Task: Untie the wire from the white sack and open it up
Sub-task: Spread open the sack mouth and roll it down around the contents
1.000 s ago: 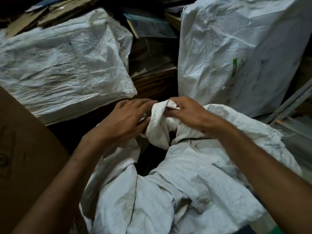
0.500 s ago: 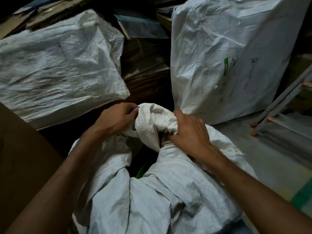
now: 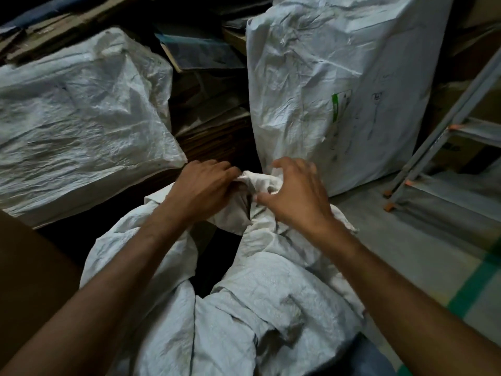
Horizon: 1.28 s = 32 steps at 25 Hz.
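Woven white plastic cloth, gripped at the bunched neck by the left hand (image 3: pixel 202 189), fingers curled over the fold and tips buried in it. Just beside, on the same bunch: right hand (image 3: pixel 295 196), arched like a claw, thumb tip against the cloth, forefinger lifted clear; pinching or merely resting, impossible to tell. Both at the far end of the white sack (image 3: pixel 271 294), slumped on the floor between the forearms, a dark gap showing along its middle. No sign of the wire: hidden in the folds or under the fingers, or too thin to make out in this dim light.

Likely trouble: tugging at cloth instead of wire, with the tie out of sight, and so cinching the neck tighter. Also possible: pricked or scratched fingertips from a cut wire end, if groped for blind. Loose hold on the right, so perhaps a slipped neck and a half-undone twist lost among the folds. Little elbow room, too, with another sack (image 3: pixel 81 118) close on the left, a tall sack (image 3: pixel 339 90) close behind the right hand, and a stepladder (image 3: pixel 447 137) farther right.

Against half a second ago: right hand no longer wrapped round the neck but raised and spread; left hand further over the top of the bunch; bunch itself lower and flatter, less of a rounded knob.
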Motion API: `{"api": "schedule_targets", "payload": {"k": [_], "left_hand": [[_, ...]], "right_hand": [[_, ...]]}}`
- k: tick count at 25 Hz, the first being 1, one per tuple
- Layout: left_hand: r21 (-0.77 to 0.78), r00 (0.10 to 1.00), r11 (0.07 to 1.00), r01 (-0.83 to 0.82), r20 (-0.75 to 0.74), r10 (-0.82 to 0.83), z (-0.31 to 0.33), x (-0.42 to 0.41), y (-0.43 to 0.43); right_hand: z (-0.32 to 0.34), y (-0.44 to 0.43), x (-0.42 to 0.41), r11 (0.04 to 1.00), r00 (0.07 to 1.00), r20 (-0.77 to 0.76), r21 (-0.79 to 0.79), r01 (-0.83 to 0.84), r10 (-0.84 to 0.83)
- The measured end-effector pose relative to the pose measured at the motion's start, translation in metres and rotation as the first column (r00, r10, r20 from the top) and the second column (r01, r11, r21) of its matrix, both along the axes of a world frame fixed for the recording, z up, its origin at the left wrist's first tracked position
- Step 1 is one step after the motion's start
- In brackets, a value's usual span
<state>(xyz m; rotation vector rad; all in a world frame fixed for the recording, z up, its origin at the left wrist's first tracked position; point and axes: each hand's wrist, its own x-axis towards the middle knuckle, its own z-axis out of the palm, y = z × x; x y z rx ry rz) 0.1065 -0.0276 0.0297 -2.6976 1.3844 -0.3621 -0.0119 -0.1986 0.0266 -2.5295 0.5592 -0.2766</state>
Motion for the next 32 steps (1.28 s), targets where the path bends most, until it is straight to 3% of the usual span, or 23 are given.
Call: {"api": "schedule_targets", "payload": {"k": [1,2,4,5,6,8,11,13,14,19,20,22,25,27,29,32], "left_hand": [[-0.093,0.998,0.995,-0.037,-0.059,0.031,0.0,0.003,-0.003],[-0.163,0.987,0.984,-0.078,-0.149,0.054,0.002,0.005,-0.004],[-0.183,0.924,0.97,-0.159,-0.374,0.081,0.006,0.011,-0.004],[-0.144,0.89,0.97,-0.198,-0.441,0.117,0.009,0.015,-0.002],[-0.099,0.88,0.968,-0.233,-0.445,0.166,0.01,0.018,0.001],[-0.056,0.933,0.968,-0.244,-0.284,0.219,0.009,0.024,0.012],[-0.055,1.0,0.998,-0.03,-0.008,0.03,0.004,0.012,0.016],[-0.055,0.991,0.991,0.125,-0.042,-0.128,0.01,0.0,0.004],[-0.084,0.986,0.989,0.122,-0.106,-0.13,0.014,-0.007,-0.002],[-0.399,0.958,0.906,-0.142,-0.285,0.024,0.031,-0.052,0.008],[-0.384,0.914,0.897,-0.217,-0.404,0.047,0.031,-0.07,0.013],[-0.163,0.761,0.938,-0.304,-0.634,0.137,0.022,-0.109,0.018],[0.023,0.671,0.964,-0.266,-0.714,0.202,-0.001,-0.153,0.011],[0.007,0.715,0.972,-0.235,-0.676,0.178,-0.015,-0.168,0.003],[-0.057,0.841,0.977,-0.205,-0.521,0.147,-0.023,-0.173,0.004],[-0.259,0.948,0.939,-0.227,-0.281,0.151,-0.018,-0.178,0.031]], "right_hand": [[-0.005,0.01,-0.012,0.995,0.997,-0.021,-0.061,0.074,-0.076],[-0.009,0.02,-0.021,0.996,0.991,-0.099,-0.013,0.091,-0.092],[-0.021,0.034,-0.03,0.981,0.976,-0.21,0.174,0.089,-0.051],[-0.026,0.033,-0.027,0.967,0.983,-0.179,0.242,0.085,-0.041],[-0.027,0.027,-0.022,0.96,0.993,-0.104,0.268,0.079,-0.052],[-0.017,0.016,-0.013,0.975,0.995,0.022,0.205,0.087,-0.093],[-0.002,0.008,-0.012,0.99,0.991,0.097,0.115,0.077,-0.088],[0.003,0.008,-0.015,0.992,0.99,0.103,0.091,0.088,-0.098],[0.003,0.007,-0.016,0.99,0.99,0.091,0.098,0.1,-0.108],[0.008,-0.004,-0.011,0.969,0.995,0.008,0.227,0.098,-0.102],[0.008,-0.005,-0.01,0.969,0.995,0.006,0.229,0.094,-0.098],[0.008,-0.005,-0.01,0.964,0.993,-0.004,0.24,0.116,-0.119],[0.01,-0.002,-0.011,0.945,0.985,-0.019,0.279,0.169,-0.171],[0.011,-0.001,-0.012,0.934,0.983,-0.006,0.311,0.177,-0.185],[0.012,-0.004,-0.019,0.948,0.992,0.024,0.298,0.107,-0.12],[0.021,-0.002,-0.05,0.982,0.971,0.156,0.008,-0.187,0.183]]}}
